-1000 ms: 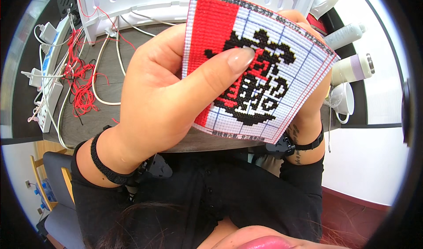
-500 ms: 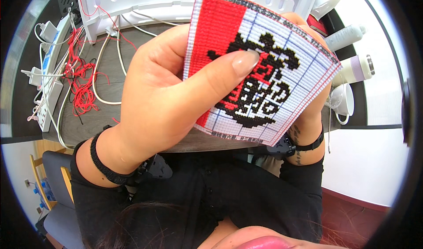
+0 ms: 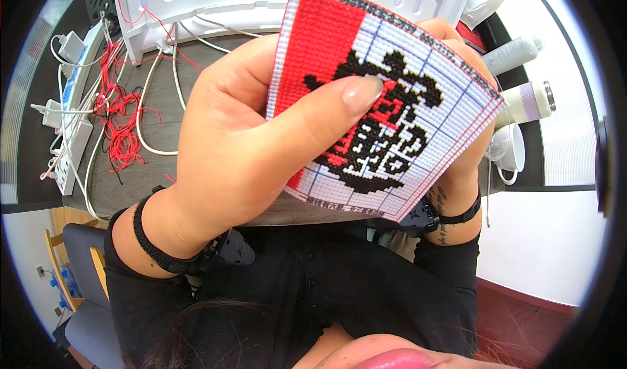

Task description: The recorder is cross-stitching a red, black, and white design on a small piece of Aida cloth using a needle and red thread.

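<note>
Your left hand (image 3: 222, 134) holds the cloth (image 3: 408, 114) in a pinch. Your thumb lies flat on the front, over part of the black and red picture, and your other fingers go behind, where they are hidden. Your right hand (image 3: 467, 157) is behind the right side of the cloth. Most of it is covered, so I cannot tell how tightly it grips.

The cloth is up in front of you, above the table (image 3: 153, 183), and it leans to one side. It has a wide red stripe on its left and white with blue lines on the rest.

To your left, a messy heap of red thread (image 3: 124, 140) lies beside the power strip (image 3: 75, 147). At the back is a white rack (image 3: 209, 6). To your right are a mug (image 3: 514, 150), a cream bottle (image 3: 519, 104) and a white bottle (image 3: 513, 55).
</note>
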A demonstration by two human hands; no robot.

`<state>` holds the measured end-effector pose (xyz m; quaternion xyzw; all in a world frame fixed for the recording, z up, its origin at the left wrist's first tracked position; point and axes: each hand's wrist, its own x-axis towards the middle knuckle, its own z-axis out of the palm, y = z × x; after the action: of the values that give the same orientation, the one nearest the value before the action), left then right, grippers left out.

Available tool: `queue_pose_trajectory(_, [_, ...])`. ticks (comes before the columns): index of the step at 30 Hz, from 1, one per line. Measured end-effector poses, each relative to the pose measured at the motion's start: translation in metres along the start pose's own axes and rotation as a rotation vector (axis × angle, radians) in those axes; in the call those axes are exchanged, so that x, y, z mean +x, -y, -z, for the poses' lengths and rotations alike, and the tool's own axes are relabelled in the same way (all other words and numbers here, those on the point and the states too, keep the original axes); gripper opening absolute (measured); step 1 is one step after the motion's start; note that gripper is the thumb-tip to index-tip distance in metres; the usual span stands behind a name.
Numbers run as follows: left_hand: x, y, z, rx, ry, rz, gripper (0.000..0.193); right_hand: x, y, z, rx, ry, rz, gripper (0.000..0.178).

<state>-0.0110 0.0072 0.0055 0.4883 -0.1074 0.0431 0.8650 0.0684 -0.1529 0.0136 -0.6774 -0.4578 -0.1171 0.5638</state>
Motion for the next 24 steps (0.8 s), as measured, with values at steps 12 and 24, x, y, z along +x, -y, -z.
queue_pose_trajectory(12, [-0.0002, 0.0001, -0.0004, -0.012, -0.023, 0.020, 0.021, 0.0004, 0.0046, -0.0006, -0.124, -0.005, 0.060, 0.012])
queue_pose_trajectory(24, [0.0006, 0.0014, 0.0014, 0.011, -0.017, -0.010, 0.021, -0.0006, 0.0056, -0.0007, -0.133, -0.007, 0.033, 0.013])
